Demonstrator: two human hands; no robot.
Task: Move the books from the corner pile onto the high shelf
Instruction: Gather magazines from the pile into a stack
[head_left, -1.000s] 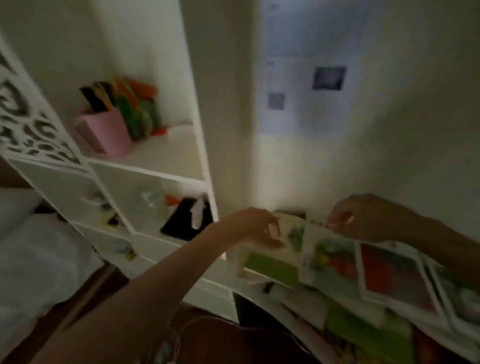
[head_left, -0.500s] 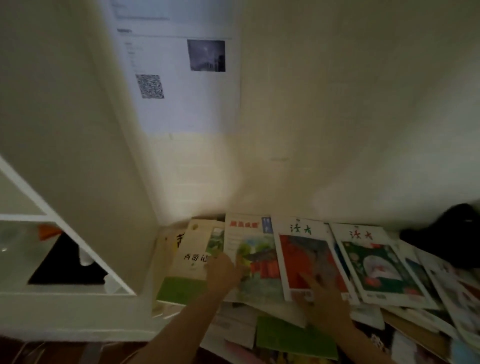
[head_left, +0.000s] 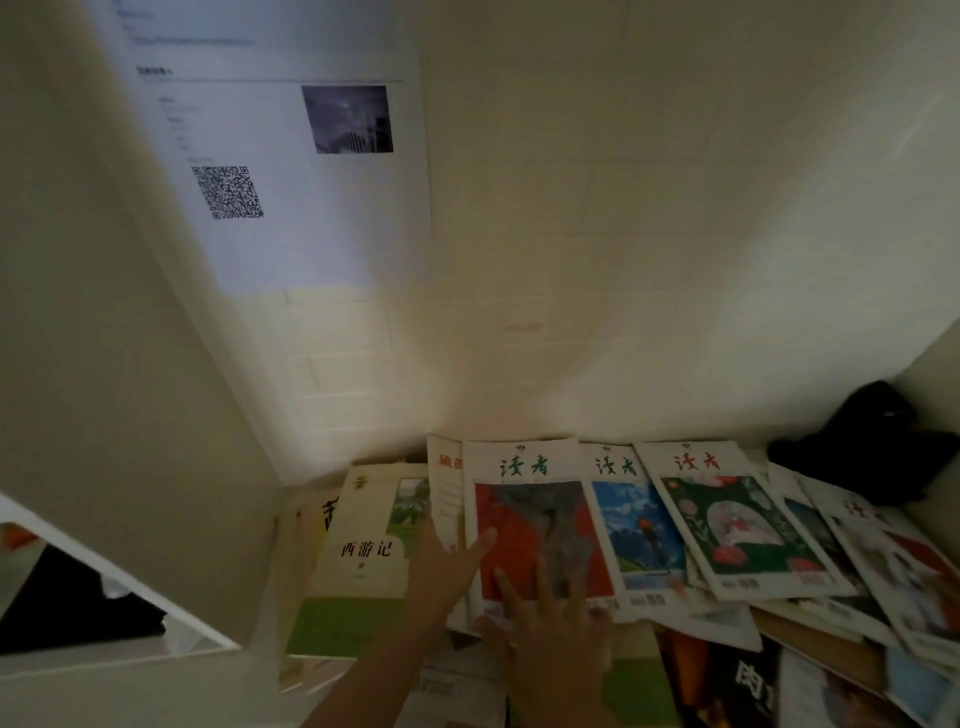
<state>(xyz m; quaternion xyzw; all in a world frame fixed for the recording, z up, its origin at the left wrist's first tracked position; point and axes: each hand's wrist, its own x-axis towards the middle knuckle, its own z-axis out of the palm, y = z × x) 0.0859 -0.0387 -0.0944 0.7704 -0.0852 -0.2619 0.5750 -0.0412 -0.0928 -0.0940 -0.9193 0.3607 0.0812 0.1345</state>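
Note:
A spread pile of books and magazines fills the corner below the wall. A magazine with a red cover (head_left: 524, 525) lies on top near the left, overlapping one with an orange title (head_left: 445, 483). My left hand (head_left: 441, 569) pinches its left edge, thumb on the cover and fingers tucked beneath. My right hand (head_left: 545, 618) presses flat on its lower part with spread fingers. A cream and green book (head_left: 363, 551) lies to the left. To the right lie a blue-cover magazine (head_left: 639, 530) and a green-cover magazine (head_left: 737, 525).
A white shelf unit (head_left: 130, 587) stands at the lower left, with a dark object in its compartment. Its tall side panel meets the wall at the corner. A printed sheet with a QR code (head_left: 228, 192) hangs on the wall. A black bundle (head_left: 872, 441) sits at the far right.
The view swung from the shelf unit to the corner pile. The red-cover magazine has slid left over the orange-title one, uncovering the blue-cover magazine. Both hands have come together on it.

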